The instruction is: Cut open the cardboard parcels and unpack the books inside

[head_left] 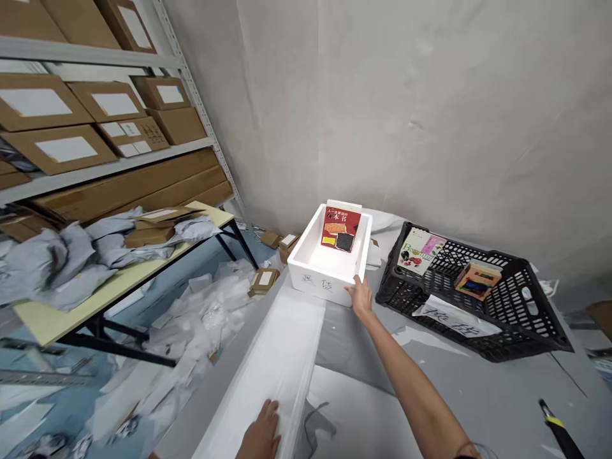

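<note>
A white foam box (306, 268) with handwriting on its front stands on the grey-covered table. A red book (351, 223) leans inside it against the far end. My right hand (361, 298) grips the box's near right corner, with the fingers on its front and side. On the long white wrapping sheet (282, 338), which runs from the box toward me, lies my left hand (261, 430). Its fingers are stretched out and hold nothing. Part of that hand is cut off by the lower frame edge.
A black plastic crate (516, 312) to the right holds a booklet (421, 250) and a small colourful box (478, 280). A cutter knife (559, 430) lies at lower right. Left are a yellow table (95, 303) with grey parcels and shelves of cartons (67, 150). Packing scraps (205, 319) cover the floor.
</note>
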`<state>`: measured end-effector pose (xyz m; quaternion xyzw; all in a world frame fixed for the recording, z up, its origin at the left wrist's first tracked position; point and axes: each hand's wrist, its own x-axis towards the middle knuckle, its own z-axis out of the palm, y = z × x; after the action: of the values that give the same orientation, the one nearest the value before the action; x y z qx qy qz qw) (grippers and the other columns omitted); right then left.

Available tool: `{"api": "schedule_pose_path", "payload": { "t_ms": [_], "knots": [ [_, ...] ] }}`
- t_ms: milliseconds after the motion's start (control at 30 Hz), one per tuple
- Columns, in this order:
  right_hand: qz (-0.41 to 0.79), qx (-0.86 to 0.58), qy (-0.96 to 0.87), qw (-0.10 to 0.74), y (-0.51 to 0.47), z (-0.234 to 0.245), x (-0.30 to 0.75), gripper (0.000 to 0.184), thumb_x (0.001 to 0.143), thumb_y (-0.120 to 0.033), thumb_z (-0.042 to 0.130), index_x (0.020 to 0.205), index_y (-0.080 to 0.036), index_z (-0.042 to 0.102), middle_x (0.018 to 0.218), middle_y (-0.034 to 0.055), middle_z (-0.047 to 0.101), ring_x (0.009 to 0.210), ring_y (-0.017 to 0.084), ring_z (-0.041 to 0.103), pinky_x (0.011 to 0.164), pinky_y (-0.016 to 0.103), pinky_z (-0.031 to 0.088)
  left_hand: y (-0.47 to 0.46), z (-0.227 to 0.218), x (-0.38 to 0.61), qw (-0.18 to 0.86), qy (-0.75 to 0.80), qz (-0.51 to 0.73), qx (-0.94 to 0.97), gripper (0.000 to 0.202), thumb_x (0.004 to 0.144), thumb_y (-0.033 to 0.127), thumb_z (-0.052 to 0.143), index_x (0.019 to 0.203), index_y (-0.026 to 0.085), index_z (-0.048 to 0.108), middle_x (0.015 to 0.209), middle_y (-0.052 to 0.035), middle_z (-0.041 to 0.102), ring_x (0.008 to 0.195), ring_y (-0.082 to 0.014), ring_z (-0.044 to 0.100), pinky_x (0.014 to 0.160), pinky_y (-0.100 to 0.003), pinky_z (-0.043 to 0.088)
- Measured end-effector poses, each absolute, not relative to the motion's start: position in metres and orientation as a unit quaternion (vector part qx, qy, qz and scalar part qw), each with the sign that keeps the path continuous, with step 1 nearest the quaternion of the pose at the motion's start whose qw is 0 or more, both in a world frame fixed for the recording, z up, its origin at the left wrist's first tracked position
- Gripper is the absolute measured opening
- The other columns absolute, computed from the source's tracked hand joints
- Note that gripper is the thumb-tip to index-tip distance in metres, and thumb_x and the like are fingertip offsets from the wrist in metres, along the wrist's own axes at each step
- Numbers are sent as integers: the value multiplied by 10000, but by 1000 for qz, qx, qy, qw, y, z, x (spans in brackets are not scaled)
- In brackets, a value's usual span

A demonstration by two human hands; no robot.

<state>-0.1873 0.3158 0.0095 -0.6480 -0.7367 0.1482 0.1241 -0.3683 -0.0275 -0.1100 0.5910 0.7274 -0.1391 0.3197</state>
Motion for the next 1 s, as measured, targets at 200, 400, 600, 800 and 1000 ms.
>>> {"api": "schedule_pose_path", "payload": {
  "t_ms": [200, 400, 600, 800, 1000],
  "knots": [
    [153, -659, -726, 127, 316, 6, -195, 349, 878, -329, 536, 1215, -237, 538, 1348, 159, 457, 851, 244, 656, 732, 357, 462, -13, -92, -365, 310, 714, -204, 594, 519, 823, 164, 342, 1313, 122, 507, 1507, -112, 329, 1417, -267, 219, 1096, -464, 321],
    [164, -653, -721, 164, 279, 22, -171, 513, 885, -327, 512, 1387, -306, 410, 1512, 150, 283, 945, 259, 660, 733, 369, 501, 10, -63, -353, 280, 734, -157, 599, 422, 878, 200, 304, 1190, 122, 578, 1289, -161, 557, 1232, -259, 503, 1012, -418, 390],
    [198, -602, -727, 263, 144, -27, -108, 349, 926, -262, 361, 1130, -183, 634, 1149, 96, 650, 1049, 203, 619, 862, 308, 497, 37, -32, -288, 255, 708, -47, 657, 411, 944, 232, 195, 1009, 180, 598, 1023, -102, 655, 999, -209, 622, 849, -322, 451],
    [226, -650, -698, 198, 16, -88, -44, 303, 905, -243, 387, 953, -221, 686, 940, 45, 704, 913, 187, 656, 834, 288, 509, 19, -47, -171, 340, 604, -103, 713, 373, 927, 196, 261, 1105, 163, 587, 1074, -119, 649, 1047, -229, 606, 873, -352, 450],
    [216, -708, -671, 48, -32, -99, 9, 385, 847, -148, 398, 1124, -198, 662, 1172, 84, 650, 1102, 217, 592, 917, 298, 474, -37, -82, -112, 365, 564, -200, 713, 430, 829, 96, 391, 1228, 160, 538, 1345, -147, 495, 1235, -277, 464, 869, -394, 481]
  ]
}}
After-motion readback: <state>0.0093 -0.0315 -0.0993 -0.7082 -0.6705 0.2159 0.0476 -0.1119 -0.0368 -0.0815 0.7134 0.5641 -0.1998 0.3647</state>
